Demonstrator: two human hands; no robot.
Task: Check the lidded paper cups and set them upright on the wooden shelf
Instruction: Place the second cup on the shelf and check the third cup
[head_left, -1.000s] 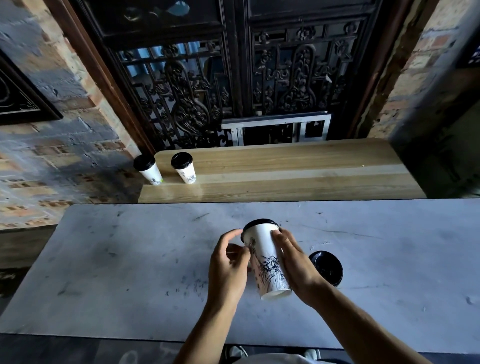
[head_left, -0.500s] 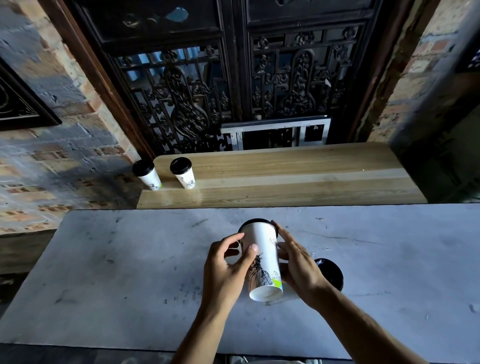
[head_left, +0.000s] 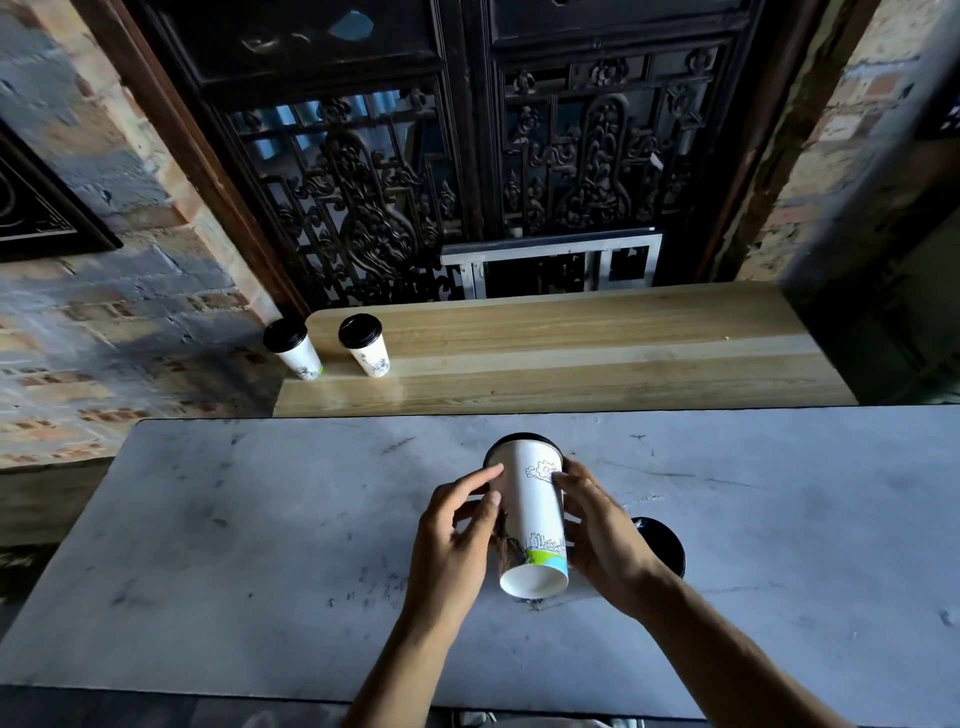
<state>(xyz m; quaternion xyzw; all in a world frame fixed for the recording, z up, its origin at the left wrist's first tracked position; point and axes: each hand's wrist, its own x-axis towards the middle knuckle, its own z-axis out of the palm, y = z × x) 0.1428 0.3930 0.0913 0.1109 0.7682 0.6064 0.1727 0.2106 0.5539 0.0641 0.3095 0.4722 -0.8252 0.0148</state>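
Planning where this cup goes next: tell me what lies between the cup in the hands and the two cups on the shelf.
Head view: between the held cup and the two shelf cups lie only bare grey tabletop and the wooden shelf's front edge.

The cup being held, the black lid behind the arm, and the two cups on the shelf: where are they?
held cup (head_left: 532, 519), head view, white side.
black lid (head_left: 662, 543), head view, top.
shelf cups (head_left: 363, 345), head view, right one.

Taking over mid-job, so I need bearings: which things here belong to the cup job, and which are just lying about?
Part of the job:
- held cup, tilted between left hand and right hand
- two lidded cups upright on the wooden shelf
- another black-lidded cup behind the right hand

Just lying about:
- grey table
- carved screen
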